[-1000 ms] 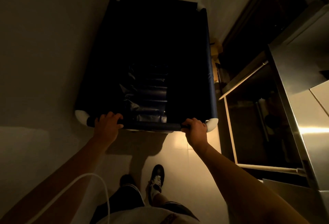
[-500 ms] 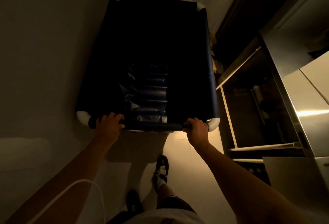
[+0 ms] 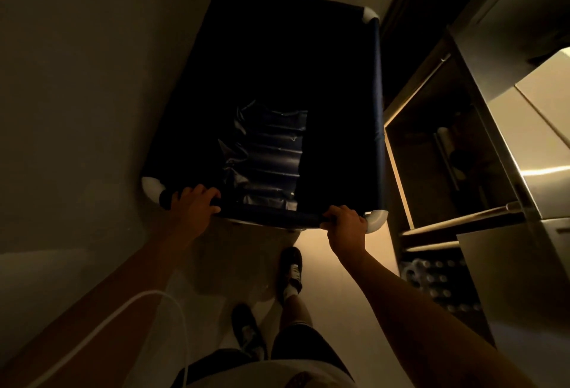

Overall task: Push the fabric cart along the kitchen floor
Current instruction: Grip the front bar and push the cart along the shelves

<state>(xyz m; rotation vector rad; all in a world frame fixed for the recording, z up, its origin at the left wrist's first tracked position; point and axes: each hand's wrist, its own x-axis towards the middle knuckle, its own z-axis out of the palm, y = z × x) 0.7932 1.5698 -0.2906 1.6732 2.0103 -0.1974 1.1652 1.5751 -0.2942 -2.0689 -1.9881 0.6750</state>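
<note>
A dark blue fabric cart [image 3: 377,85] with white corner joints stands on the pale kitchen floor in front of me. Its inside is deep and dark, with a crinkled plastic sheet [image 3: 265,159] lying against the near wall. My left hand [image 3: 194,202] grips the left end of the cart's near handle bar [image 3: 271,213]. My right hand [image 3: 347,222] grips the right end, beside the near right corner joint. Both arms reach forward.
A plain wall [image 3: 77,79] runs close along the cart's left side. On the right stands a steel counter [image 3: 524,128] with open shelves below, holding packed bottles [image 3: 431,279]. My feet [image 3: 291,267] are on the floor behind the cart. A white cable [image 3: 172,301] hangs near my left arm.
The cart has rolled forward past the steel shelving, which slid back towards me on the right. My feet have stepped on. Both hands keep the same grip.
</note>
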